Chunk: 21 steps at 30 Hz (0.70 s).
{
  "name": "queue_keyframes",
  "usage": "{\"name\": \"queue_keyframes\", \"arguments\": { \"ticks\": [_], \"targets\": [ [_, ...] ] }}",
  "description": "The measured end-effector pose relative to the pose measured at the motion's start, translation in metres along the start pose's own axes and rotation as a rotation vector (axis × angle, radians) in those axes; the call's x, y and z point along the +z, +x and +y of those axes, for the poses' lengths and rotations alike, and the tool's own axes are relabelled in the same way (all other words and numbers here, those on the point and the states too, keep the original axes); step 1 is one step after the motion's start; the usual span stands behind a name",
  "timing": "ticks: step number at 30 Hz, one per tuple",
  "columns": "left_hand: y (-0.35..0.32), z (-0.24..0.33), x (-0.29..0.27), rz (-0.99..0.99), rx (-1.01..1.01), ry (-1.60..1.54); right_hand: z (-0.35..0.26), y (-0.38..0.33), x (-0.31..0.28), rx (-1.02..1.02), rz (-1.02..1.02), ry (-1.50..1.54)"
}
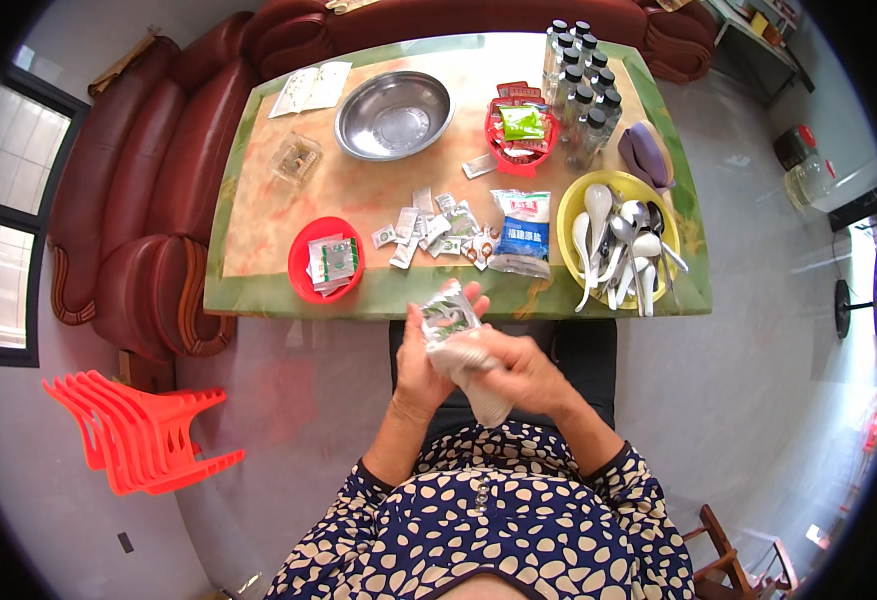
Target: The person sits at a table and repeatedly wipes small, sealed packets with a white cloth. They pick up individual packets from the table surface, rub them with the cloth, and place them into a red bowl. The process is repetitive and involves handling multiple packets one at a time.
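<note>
In front of the table's near edge, my left hand is closed around a small silver and green sachet, its palm turned up. My right hand grips a whitish cloth and presses it against the lower part of the sachet. Part of the sachet is hidden by the cloth and fingers. Just beyond the hands lies a loose pile of small sachets. A blue and white plastic bag is to its right. Left of the pile, a red basket holds several flat sachets.
A yellow basin full of spoons stands at the near right corner. Behind it are a purple case and several black-capped bottles. Farther back are a red basket of packets, a steel bowl and a clear box. Red stools stand left.
</note>
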<state>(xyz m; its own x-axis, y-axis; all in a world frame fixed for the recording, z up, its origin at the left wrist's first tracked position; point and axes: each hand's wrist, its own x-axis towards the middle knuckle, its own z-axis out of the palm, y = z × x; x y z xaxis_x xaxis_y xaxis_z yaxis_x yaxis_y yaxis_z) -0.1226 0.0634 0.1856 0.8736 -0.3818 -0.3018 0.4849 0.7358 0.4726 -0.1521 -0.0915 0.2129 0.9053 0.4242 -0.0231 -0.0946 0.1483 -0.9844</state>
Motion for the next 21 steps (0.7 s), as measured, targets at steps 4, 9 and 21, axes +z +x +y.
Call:
{"name": "queue_keyframes", "arguments": {
  "ticks": [4, 9, 21],
  "targets": [
    [0.007, 0.008, -0.023, 0.002, 0.018, -0.157, 0.057, -0.011, -0.036, 0.038, 0.28, 1.079],
    [0.018, 0.007, -0.057, 0.013, -0.081, -0.245, 0.059, -0.025, -0.072, -0.231, 0.347, 1.117],
    [0.027, -0.037, -0.016, 0.003, -0.392, -0.212, 0.071, -0.145, -0.204, -0.772, 0.892, 1.165]
  ]
}}
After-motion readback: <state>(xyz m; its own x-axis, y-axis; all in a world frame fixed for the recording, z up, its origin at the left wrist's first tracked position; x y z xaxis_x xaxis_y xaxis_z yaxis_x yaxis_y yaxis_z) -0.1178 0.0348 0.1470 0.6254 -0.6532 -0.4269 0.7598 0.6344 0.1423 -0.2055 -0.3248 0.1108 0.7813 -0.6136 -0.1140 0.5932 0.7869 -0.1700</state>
